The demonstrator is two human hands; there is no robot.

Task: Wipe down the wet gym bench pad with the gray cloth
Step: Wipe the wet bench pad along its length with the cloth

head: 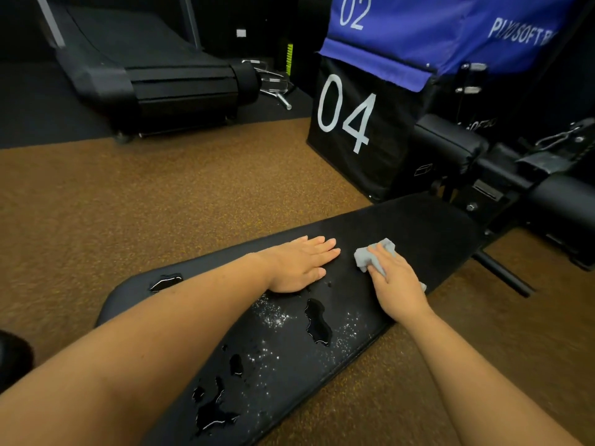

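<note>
The black gym bench pad [415,226] runs from the lower left to the upper right of the head view. Puddles of water [317,321] and fine droplets lie on its near half, with another puddle [165,281] by the left end. My left hand [299,263] rests flat on the pad, fingers straight. Just to its right, my right hand [394,278] presses the crumpled gray cloth [365,256] onto the pad, fingers curled over it. Most of the cloth is hidden under that hand.
Brown speckled floor [161,204] surrounds the bench. A black box marked 04 [351,123] with a blue one on top [418,30] stands behind the pad. The bench frame and roller [531,185] lie at the right, a treadmill [154,75] at the back left.
</note>
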